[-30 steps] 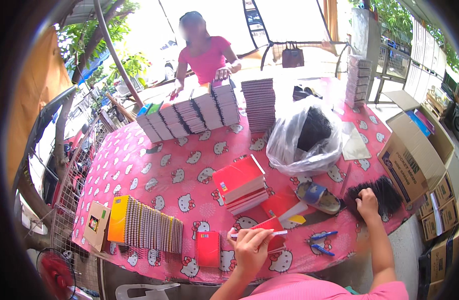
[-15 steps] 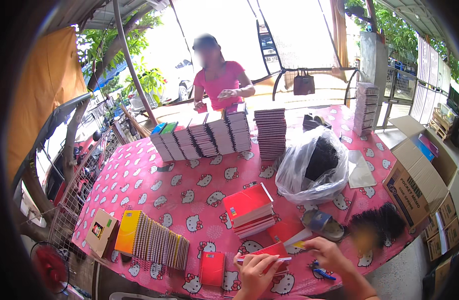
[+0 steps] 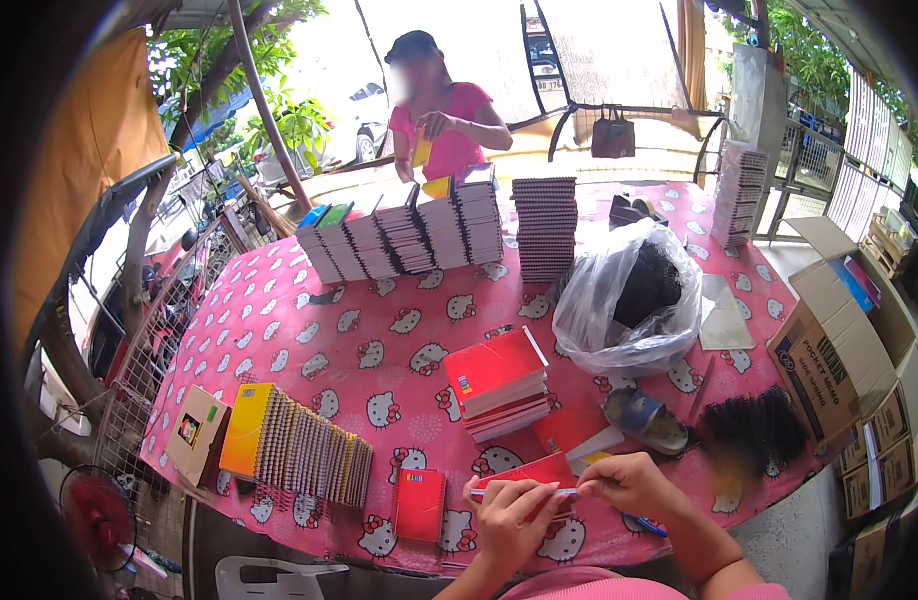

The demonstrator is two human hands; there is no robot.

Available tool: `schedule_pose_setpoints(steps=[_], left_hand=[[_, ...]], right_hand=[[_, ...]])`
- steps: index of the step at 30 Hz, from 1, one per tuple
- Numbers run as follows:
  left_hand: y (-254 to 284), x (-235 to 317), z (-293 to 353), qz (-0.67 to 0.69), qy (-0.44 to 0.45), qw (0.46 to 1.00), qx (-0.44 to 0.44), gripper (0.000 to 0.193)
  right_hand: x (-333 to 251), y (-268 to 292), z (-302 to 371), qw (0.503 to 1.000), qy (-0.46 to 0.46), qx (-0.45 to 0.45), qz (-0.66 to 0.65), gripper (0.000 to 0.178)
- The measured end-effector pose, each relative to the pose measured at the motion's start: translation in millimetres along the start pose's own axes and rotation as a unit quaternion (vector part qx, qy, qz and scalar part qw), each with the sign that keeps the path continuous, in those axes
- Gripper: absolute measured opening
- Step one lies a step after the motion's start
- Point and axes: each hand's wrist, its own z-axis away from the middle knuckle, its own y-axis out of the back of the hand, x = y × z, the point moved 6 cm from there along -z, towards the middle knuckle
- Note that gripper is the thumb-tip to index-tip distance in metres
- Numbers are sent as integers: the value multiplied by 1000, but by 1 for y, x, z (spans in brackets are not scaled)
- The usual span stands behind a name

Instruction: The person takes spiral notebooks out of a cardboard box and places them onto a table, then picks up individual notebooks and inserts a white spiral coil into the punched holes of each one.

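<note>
My left hand (image 3: pixel 519 510) is closed around a small red-covered notebook (image 3: pixel 544 467), held with one pale edge toward me. Fingertips of my right hand (image 3: pixel 629 488) are pinched together at the right end of that edge. Whatever is between them is too small to make out. To the left of my hands, a red spiral notebook (image 3: pixel 420 505) lies flat. Just beyond them is a stack of red-covered pads (image 3: pixel 496 380). A blue pen-like tool (image 3: pixel 644 523) lies partly hidden under my right forearm.
Yellow spiral notebooks (image 3: pixel 294 445) stand in a row at left. Dark binding coils (image 3: pixel 754 432), a blue-grey slipper (image 3: pixel 647 420) and a plastic bag (image 3: pixel 629 300) are on the right. Notebook piles (image 3: pixel 399 235) line the far side, where a person in pink (image 3: pixel 444 125) holds something yellow. An open carton (image 3: pixel 829 340) stands right.
My right hand has moved left and down to the end of the red notebook, meeting my left hand. The person opposite has raised a yellow item. My view has shifted slightly.
</note>
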Motion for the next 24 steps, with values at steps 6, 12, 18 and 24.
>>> schedule_pose_setpoints(steps=[6, 12, 18, 24], left_hand=[[2, 7, -6, -15, -29, 999, 7, 19], [2, 2, 0, 10, 1, 1000, 12, 18], [0, 3, -3, -5, -6, 1000, 13, 16], [1, 3, -3, -32, -8, 999, 15, 16]], right_hand=[[-23, 3, -2, 993, 80, 32, 76, 19], [-26, 6, -2, 987, 77, 88, 108, 17], [14, 6, -13, 995, -19, -22, -96, 18], [1, 1, -8, 998, -34, -51, -8, 18]])
